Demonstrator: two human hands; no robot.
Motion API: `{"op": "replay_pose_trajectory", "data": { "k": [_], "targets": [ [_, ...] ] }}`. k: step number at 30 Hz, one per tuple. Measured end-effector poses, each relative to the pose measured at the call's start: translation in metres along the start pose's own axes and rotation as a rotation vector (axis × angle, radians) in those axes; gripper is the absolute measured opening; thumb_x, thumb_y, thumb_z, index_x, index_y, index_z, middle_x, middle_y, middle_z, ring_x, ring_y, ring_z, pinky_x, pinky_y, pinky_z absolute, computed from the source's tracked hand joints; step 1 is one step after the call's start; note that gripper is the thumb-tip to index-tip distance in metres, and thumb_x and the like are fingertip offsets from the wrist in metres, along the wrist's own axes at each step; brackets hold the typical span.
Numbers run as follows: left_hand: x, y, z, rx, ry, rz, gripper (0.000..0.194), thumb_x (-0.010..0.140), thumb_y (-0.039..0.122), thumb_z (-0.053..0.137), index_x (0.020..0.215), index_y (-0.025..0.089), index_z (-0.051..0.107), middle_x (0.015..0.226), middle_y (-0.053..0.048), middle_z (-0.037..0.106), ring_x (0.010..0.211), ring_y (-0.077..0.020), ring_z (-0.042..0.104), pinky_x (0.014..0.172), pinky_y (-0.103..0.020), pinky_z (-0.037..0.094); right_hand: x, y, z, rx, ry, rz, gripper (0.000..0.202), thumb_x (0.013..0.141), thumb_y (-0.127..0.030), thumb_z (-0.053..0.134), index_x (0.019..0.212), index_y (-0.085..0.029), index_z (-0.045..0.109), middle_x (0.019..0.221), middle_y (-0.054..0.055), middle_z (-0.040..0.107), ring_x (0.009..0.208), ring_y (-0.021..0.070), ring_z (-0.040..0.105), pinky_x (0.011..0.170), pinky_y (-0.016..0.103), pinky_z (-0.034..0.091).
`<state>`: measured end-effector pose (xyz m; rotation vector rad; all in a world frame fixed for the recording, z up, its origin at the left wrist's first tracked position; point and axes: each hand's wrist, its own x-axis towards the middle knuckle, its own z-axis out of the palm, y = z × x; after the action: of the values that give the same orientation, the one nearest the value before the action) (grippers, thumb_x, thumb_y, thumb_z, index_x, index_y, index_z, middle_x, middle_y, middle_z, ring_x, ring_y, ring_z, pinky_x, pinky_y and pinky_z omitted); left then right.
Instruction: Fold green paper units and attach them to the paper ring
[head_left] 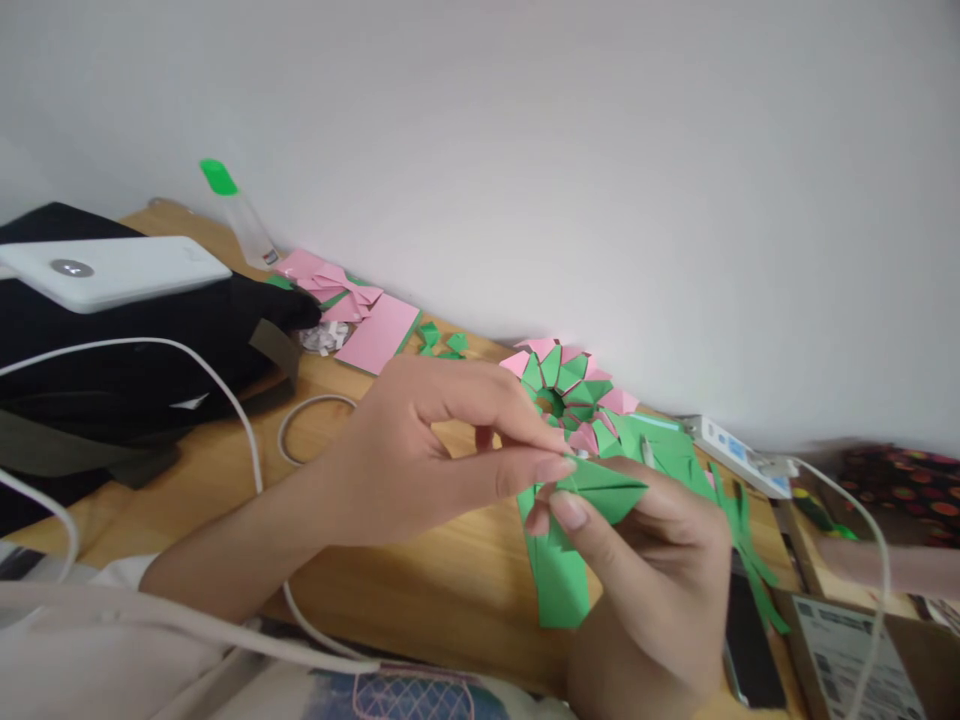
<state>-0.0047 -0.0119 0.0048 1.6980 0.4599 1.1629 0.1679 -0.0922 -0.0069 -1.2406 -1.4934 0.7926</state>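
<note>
A small folded piece of green paper [609, 490] is held between both hands above the wooden table. My left hand [442, 450] pinches its upper left corner between thumb and forefinger. Around its lower side and back, the fingers and thumb of my right hand [660, 570] are closed. Beneath the hands lies a green paper strip [562, 590]. Just behind them, near the wall, a ring of folded green and pink pieces [574, 370] rests on the table.
A black bag [225, 330] with a white power bank [142, 268] is at left. Pink paper [379, 333] lies behind the hands. At right are a power strip [739, 455], a phone [754, 640] and another person's arm. White cables cross the left side.
</note>
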Motion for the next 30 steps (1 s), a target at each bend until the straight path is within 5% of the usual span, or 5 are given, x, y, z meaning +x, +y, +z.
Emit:
{"op": "replay_pose_trajectory", "data": {
  "k": [12,20,30],
  "targets": [
    [-0.005,0.001,0.007,0.27,0.065,0.199,0.022,0.088,0.012,0.06,0.068,0.021,0.061,0.064,0.003,0.066,0.062,-0.011,0.059,0.057,-0.021,0.046,0.001,-0.002,0.001,-0.094,0.024,-0.052,0.015,0.085,-0.015,0.068,0.075,-0.026,0.071,0.067,-0.004,0.07,0.062,0.0124,0.063,0.056,0.024,0.048],
    [-0.003,0.002,0.005,0.209,0.203,0.041,0.025,0.092,0.014,0.051,0.069,0.018,0.061,0.067,0.002,0.062,0.065,-0.0113,0.059,0.061,-0.022,0.047,0.002,-0.003,0.001,0.003,-0.074,0.049,0.018,0.086,-0.023,0.067,0.069,-0.024,0.07,0.06,-0.002,0.068,0.052,0.0116,0.059,0.046,0.024,0.043],
    [0.0,0.001,-0.002,-0.033,-0.034,-0.124,0.031,0.093,0.028,0.059,0.066,0.016,0.066,0.06,-0.001,0.066,0.057,-0.0113,0.059,0.054,-0.021,0.047,0.005,-0.002,0.001,0.14,-0.087,0.08,0.018,0.087,-0.026,0.067,0.069,-0.023,0.071,0.061,-0.002,0.068,0.052,0.0104,0.059,0.049,0.023,0.046]
  ]
}}
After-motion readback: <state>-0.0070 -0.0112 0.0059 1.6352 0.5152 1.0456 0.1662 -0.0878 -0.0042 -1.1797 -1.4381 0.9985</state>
